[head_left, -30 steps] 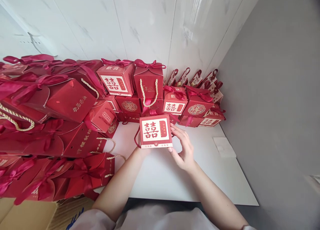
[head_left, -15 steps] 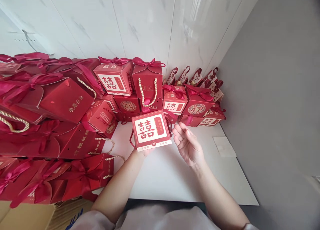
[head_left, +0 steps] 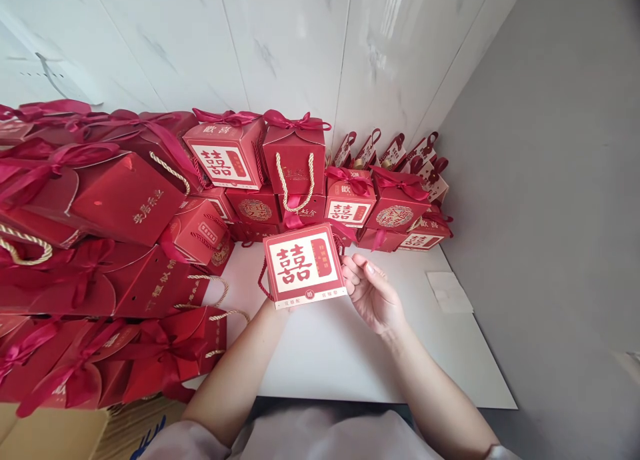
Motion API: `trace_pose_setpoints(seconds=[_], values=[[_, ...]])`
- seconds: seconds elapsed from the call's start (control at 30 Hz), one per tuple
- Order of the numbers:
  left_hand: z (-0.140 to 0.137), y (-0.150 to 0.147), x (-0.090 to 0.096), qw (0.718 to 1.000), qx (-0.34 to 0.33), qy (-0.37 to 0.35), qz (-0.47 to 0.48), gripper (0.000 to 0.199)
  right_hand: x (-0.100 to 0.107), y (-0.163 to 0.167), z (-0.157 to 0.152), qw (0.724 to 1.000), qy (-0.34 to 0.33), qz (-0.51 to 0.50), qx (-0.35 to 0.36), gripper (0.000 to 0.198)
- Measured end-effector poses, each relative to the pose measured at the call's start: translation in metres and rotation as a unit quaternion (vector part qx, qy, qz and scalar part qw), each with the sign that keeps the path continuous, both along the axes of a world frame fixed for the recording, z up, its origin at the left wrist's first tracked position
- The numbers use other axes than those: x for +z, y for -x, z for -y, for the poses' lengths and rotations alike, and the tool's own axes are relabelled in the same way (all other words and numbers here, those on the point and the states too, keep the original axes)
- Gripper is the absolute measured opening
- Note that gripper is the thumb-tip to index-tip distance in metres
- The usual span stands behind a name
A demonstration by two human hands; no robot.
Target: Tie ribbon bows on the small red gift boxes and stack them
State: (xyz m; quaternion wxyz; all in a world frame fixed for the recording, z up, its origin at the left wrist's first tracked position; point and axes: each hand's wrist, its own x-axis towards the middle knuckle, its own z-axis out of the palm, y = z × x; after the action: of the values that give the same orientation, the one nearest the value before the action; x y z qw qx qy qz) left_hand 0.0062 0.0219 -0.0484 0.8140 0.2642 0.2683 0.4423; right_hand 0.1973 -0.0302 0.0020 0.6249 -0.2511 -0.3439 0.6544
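A red double-happiness gift box [head_left: 305, 263] is held above the table, its white-panelled face turned up towards the camera and slightly tilted. The left hand [head_left: 287, 307] is under its near edge, bearing it from beneath; the box covers nearly all of that hand, so how its fingers close on it cannot be told. The right hand [head_left: 375, 290] is just beside the box's right edge, fingers curled in and thumb laid over towards them; whether it touches the box or pinches the dark red cord [head_left: 341, 247] there cannot be made out.

Below lies a smooth white table [head_left: 320, 360], with a pale flat sheet [head_left: 449, 292] at its right edge. Behind the held box, ribboned gift boxes [head_left: 400, 197] are stacked along the back, partly covering one another; small ribbon-looped packets [head_left: 394, 155] lean behind them, their print too small to read. A higher pile of red boxes [head_left: 145, 200] fills the left, cut off by the frame.

Marble-patterned wall panels [head_left: 290, 47] rise behind, and a plain grey wall [head_left: 550, 213] closes the right. At bottom left, a brown cardboard carton [head_left: 50, 433] is only partly in view.
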Motion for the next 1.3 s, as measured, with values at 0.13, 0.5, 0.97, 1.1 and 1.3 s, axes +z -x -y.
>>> trace_pose_setpoints(seconds=[0.13, 0.5, 0.97, 1.1, 1.3], values=[[0.006, 0.001, 0.010, 0.998, -0.047, 0.011, 0.048, 0.049, 0.006, 0.001, 0.002, 0.996, 0.059, -0.063, 0.026, 0.017], [0.014, -0.010, 0.035, 0.979, -0.081, -0.011, 0.188, 0.061, 0.007, 0.002, 0.001, 0.989, 0.103, -0.102, 0.029, 0.021], [0.011, -0.012, 0.033, 0.984, -0.091, -0.013, 0.155, 0.073, 0.010, 0.007, 0.004, 0.991, 0.048, -0.120, 0.025, 0.014], [0.012, -0.012, 0.030, 0.983, -0.062, -0.034, 0.172, 0.062, 0.014, 0.009, 0.005, 0.991, 0.049, -0.123, 0.032, 0.021], [0.011, -0.011, 0.024, 0.986, -0.050, -0.043, 0.155, 0.053, 0.015, 0.009, 0.005, 0.994, 0.044, -0.100, 0.024, 0.030]])
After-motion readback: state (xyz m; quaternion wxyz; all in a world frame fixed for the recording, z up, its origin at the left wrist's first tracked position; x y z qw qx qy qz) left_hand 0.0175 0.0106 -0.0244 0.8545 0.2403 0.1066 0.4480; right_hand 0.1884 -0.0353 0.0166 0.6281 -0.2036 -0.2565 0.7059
